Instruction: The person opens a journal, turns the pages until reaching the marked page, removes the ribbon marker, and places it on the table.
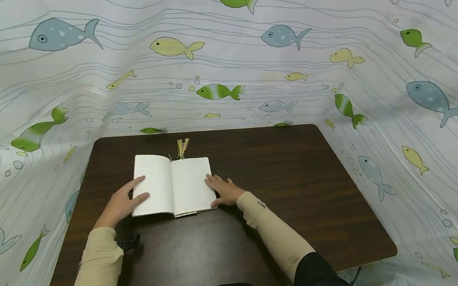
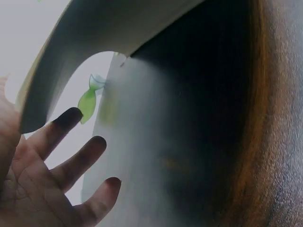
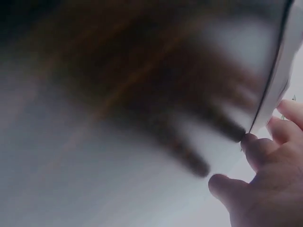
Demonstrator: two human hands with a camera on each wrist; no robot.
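Note:
A notebook (image 1: 193, 182) lies open on the dark wooden table, with blank-looking left pages and faintly lined right pages. Yellowish tassels (image 1: 181, 148) stick out past its top edge. My left hand (image 1: 120, 203) holds the left side, thumb and a finger over the page. In the left wrist view, that side (image 2: 90, 42) bows up off the table, and other fingers (image 2: 78, 163) spread below it. At the right edge rests my right hand (image 1: 226, 190), fingers on the page's margin. The right wrist view shows its fingertips (image 3: 258, 146) against the notebook's edge.
The brown table (image 1: 291, 201) extends to the right of the notebook and toward the person. A fish-patterned white curtain (image 1: 220, 48) surrounds the table. Near the left wrist is a dark strap (image 1: 129, 242).

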